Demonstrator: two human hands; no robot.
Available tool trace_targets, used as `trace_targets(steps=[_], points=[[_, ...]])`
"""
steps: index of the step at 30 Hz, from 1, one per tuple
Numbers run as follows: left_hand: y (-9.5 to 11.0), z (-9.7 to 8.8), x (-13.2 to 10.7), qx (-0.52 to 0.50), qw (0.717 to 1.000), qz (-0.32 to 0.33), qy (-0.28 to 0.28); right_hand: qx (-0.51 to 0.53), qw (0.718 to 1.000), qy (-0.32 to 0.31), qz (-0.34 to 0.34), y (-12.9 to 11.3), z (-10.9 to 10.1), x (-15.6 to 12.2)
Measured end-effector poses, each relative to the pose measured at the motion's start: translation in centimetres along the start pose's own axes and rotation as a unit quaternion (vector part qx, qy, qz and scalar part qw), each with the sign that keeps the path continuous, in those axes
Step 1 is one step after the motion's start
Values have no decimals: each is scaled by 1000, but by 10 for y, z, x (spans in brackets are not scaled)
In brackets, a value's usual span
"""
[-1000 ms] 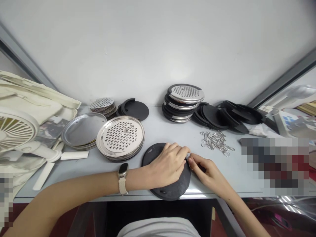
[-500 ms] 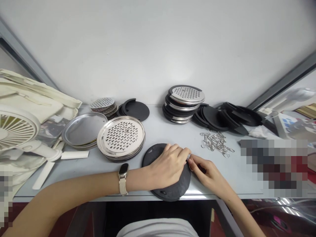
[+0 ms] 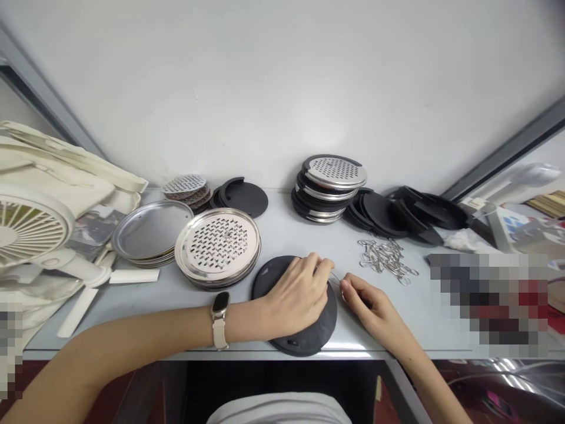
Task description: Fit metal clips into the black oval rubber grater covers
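Note:
A black round disc with a small slot near its front rim lies flat close to the table's front edge. My left hand, with a watch on its wrist, lies over the disc, its fingers bent around the far right rim; the fingertips are partly hidden. Just right of the disc, my right hand pinches a thin wire clip between thumb and fingertips. The wire runs across to my left fingers. Behind my right hand lies a loose pile of wire clips.
Left of the disc stands a stack of metal grater plates, beside a stack of plain metal plates. Assembled black-rimmed graters are piled at the back. Black holders lie right of them. A white fan stands far left.
My hands have drawn a little apart, and the thin wire now shows between them. The disc and my left hand have shifted slightly left.

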State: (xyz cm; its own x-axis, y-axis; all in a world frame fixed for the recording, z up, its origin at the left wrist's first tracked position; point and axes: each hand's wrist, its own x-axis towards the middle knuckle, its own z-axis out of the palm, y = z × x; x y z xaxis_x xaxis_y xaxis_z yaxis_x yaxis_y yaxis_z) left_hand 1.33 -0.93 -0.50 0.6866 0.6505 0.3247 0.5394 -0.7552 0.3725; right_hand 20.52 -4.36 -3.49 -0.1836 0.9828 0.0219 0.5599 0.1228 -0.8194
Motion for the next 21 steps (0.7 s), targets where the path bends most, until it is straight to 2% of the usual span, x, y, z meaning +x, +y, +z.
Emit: trace_targets(steps=[7,14,21], points=[[1,0,2,-10,999,38,-12,-22,999,-30,-32,2,0,0],[0,3,2,-4,999,31,-23,-54,997,-24,-54,3,1,1],[-1,3,2,-7,999,29,-23,-44,997,-28,-50,-1,0,0]])
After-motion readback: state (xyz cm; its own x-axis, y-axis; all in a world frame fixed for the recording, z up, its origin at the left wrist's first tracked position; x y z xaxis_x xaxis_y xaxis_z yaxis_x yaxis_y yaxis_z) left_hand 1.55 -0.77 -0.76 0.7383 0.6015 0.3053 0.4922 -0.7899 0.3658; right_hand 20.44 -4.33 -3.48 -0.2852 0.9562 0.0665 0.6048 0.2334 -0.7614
